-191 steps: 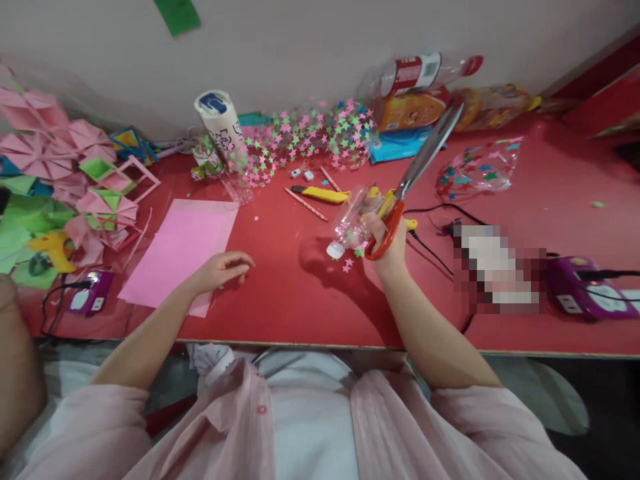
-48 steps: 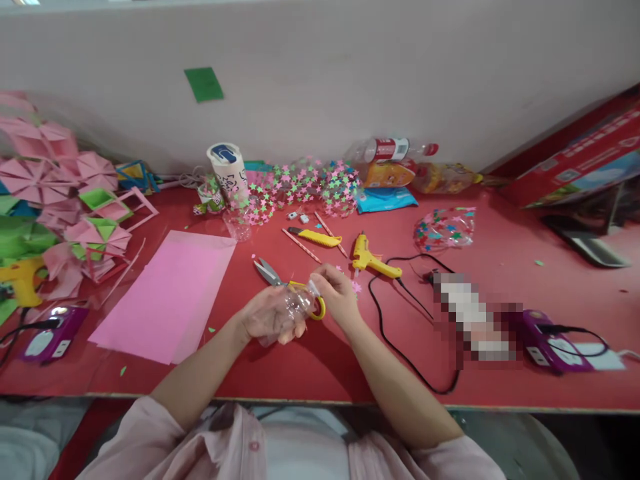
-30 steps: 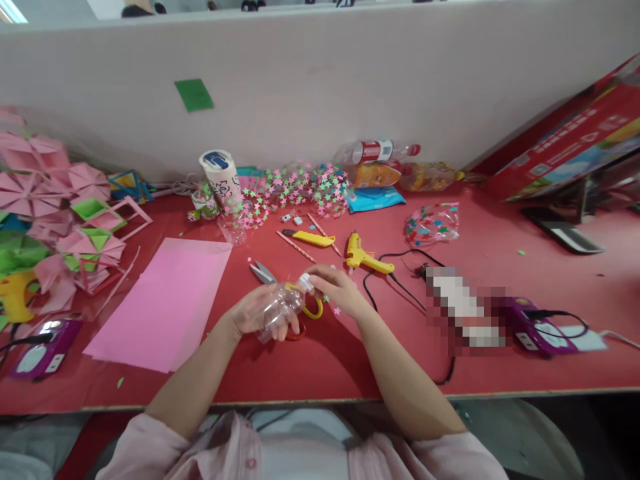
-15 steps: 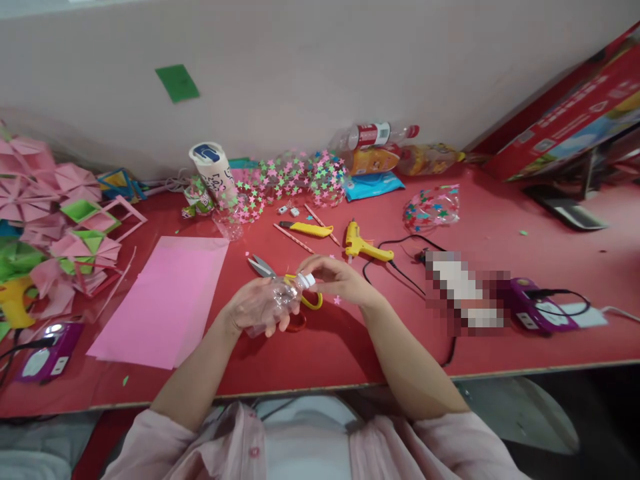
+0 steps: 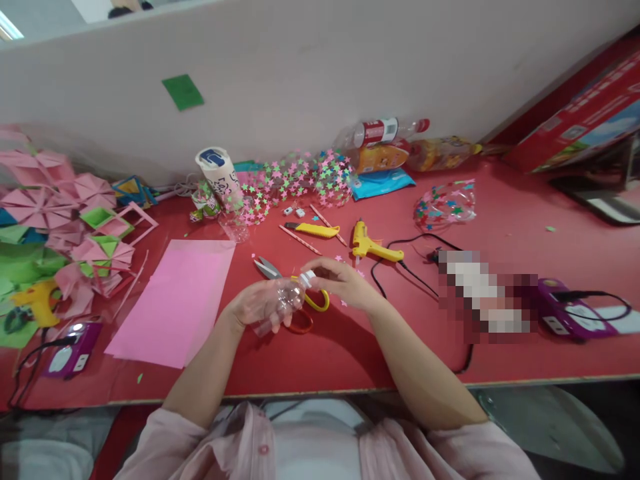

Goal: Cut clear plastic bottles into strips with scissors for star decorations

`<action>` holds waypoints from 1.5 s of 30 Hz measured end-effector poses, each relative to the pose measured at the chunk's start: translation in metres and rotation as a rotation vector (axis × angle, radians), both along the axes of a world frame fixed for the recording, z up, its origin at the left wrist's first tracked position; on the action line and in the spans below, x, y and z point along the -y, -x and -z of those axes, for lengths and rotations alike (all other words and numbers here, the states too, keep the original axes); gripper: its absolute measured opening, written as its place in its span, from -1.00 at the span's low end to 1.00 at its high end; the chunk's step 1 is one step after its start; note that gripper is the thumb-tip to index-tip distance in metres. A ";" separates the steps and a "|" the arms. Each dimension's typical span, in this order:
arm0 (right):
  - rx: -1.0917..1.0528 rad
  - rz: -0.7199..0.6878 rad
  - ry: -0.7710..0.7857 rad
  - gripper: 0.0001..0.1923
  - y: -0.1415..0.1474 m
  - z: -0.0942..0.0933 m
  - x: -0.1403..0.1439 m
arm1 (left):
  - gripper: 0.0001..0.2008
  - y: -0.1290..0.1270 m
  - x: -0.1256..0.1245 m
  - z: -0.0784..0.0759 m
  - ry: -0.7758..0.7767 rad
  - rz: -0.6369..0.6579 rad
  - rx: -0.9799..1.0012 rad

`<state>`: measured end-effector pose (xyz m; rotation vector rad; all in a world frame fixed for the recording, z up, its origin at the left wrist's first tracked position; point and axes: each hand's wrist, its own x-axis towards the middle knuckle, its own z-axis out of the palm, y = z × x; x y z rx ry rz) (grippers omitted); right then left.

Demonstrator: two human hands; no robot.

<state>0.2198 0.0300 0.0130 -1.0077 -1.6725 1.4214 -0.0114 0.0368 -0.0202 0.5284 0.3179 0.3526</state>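
While in left hand (image 5: 254,301), clear bottle (image 5: 290,295) aslant.

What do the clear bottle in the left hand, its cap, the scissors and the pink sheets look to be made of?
Bottle: thin, glossy plastic, judging by its transparent wall and bright highlights.
Cap: probably plastic, from its even, opaque white.
Scissors: blades likely metal, smooth gray; yellow and red handles probably plastic, evenly colored.
Pink sheets: apparently matte paper, flat, without glare.

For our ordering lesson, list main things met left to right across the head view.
Left purple socket box → pink paper → left hand holding clear bottle → right hand at its white cap → star-dotted clear plastic → right purple socket box
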 end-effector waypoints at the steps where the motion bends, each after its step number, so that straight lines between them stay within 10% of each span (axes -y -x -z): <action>1: -0.016 0.012 -0.014 -0.74 0.000 0.000 0.000 | -0.57 0.002 0.000 -0.002 0.002 -0.011 0.000; 8: -0.039 0.101 -0.060 -0.76 -0.008 -0.001 -0.001 | -0.51 0.017 -0.004 -0.007 -0.026 -0.111 0.046; 13: 0.316 -0.155 -0.066 -0.82 -0.001 0.003 0.001 | -0.52 0.017 -0.013 -0.002 0.072 -0.302 -0.007; 19: -0.046 0.293 -0.091 -0.57 0.001 0.016 -0.009 | -0.55 0.014 -0.017 0.000 0.130 -0.411 -0.045; 24: 0.654 0.015 -0.145 -0.89 0.009 0.012 0.003 | -0.58 0.009 -0.014 -0.003 0.092 -0.521 -0.092; 30: 1.050 -0.129 -0.330 -0.65 0.037 0.009 0.025 | -0.51 0.008 -0.013 -0.002 0.059 -0.698 -0.143; 45: 0.899 0.058 -0.113 -0.64 0.040 0.006 0.023 | -0.49 0.021 -0.010 -0.018 -0.142 -0.892 -0.118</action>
